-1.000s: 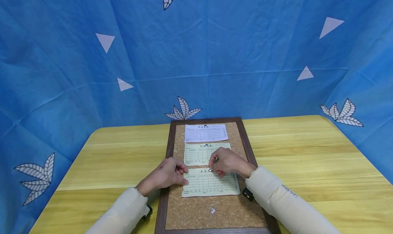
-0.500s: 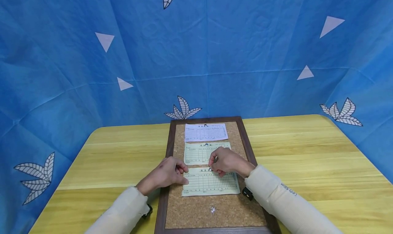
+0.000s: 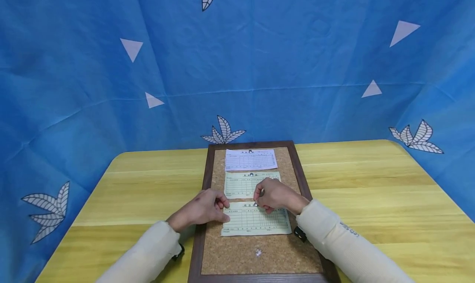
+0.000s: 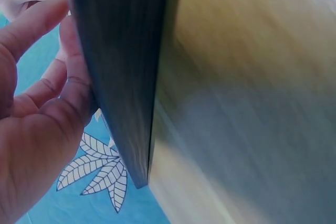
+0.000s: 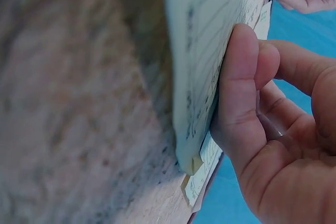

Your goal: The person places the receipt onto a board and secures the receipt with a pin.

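Note:
A lined pale green receipt slip (image 3: 256,223) lies on a framed cork board (image 3: 230,258). My right hand (image 3: 272,193) pinches a small shiny thumbtack (image 3: 255,204) at the slip's top edge, near the middle. In the right wrist view, the thumb and index finger of this right hand (image 5: 273,103) meet close against the paper, and the tack is hidden. My left hand (image 3: 204,206) rests its index fingertip and thumb, held apart, on the slip's left edge. The left wrist view has the left hand (image 4: 50,87) beside the board's dark frame (image 4: 118,51).
Above on the board, another pale green slip (image 3: 235,187) and a white slip (image 3: 241,161) each carry a tack at the top. A small silvery cluster (image 3: 258,253) sits on the lower cork. Yellow wooden tabletop (image 3: 345,175) surrounds the board; a blue patterned cloth (image 3: 282,68) hangs behind.
The head view has turned slightly, so everything appears shifted a little to the right. Both hands keep their places on the slip.

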The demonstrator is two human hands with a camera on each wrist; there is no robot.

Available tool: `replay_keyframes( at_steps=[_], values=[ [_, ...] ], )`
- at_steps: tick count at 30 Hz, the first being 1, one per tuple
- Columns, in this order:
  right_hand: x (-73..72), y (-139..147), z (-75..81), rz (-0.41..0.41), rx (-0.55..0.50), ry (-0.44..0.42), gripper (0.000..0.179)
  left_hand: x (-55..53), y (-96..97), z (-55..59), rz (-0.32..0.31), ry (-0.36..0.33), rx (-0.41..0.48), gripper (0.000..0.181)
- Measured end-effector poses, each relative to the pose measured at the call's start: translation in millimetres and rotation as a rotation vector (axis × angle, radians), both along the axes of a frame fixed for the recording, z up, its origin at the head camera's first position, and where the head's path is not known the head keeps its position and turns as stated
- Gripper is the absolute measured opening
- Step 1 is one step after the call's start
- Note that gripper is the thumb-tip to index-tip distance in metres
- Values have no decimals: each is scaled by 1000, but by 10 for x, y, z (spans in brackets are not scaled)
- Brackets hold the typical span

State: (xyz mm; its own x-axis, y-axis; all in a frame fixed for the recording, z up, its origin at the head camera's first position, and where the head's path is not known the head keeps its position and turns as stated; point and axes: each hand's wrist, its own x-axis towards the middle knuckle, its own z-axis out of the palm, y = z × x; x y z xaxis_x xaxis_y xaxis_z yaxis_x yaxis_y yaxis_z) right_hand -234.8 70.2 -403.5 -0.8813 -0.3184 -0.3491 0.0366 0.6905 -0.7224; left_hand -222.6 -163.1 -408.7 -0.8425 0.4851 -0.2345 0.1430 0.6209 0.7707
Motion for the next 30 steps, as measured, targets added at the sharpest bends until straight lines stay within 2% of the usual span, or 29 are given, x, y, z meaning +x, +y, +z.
replay_keyframes(
  at_steps=[6,12,15,19,22,30],
  values=[
    [-17,26,19,60,-7,-24,11,3,-8,13,8,19,-22,22],
    [-52,104,45,126,-91,-93,3,20,-26,16,9,30,4,22],
    [-50,178,71,138,-136,-121,11,17,-33,28,-1,56,17,19],
    [-33,294,152,129,-166,-110,16,29,-55,75,-10,134,0,17],
    [-1,392,216,120,-131,-39,20,45,-87,121,-12,211,-50,23],
    [116,768,311,186,74,317,41,44,-203,218,13,408,-274,53]
  ],
)
